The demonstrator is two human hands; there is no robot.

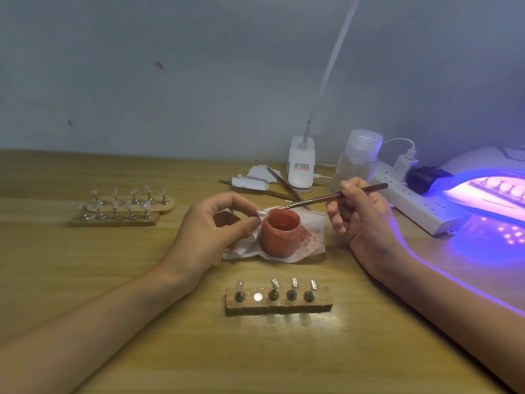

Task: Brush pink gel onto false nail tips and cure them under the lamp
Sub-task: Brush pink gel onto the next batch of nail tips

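1. gel jar: open, pink-orange; stood on a stained white tissue at the middle of the wooden table.
2. brush: held slanted in the right hand, whose fingers are curled round the handle; the bristle end is laid at the far rim of the jar.
3. false nail tip: a small silvery piece; pinched between thumb and forefinger of the left hand, just beside the jar's left rim.
4. near stand: a wooden block in front of the jar, nearest the person; four pegs are set on it, each topped by a tip, the leftmost pinkish, the others clear; a round metal disc is seen between the first and second pegs.
5. curing lamp: placed at the right edge, lit violet; a row of tips is made out inside, blurred; the glow is cast on the table and the right forearm.
6. far stands: two wooden bases at left, well apart from the jar; clear tips are carried on pegs.
7. behind the jar: spare brushes; a white desk-lamp base; a clear bottle; a power strip with plugs fitted.
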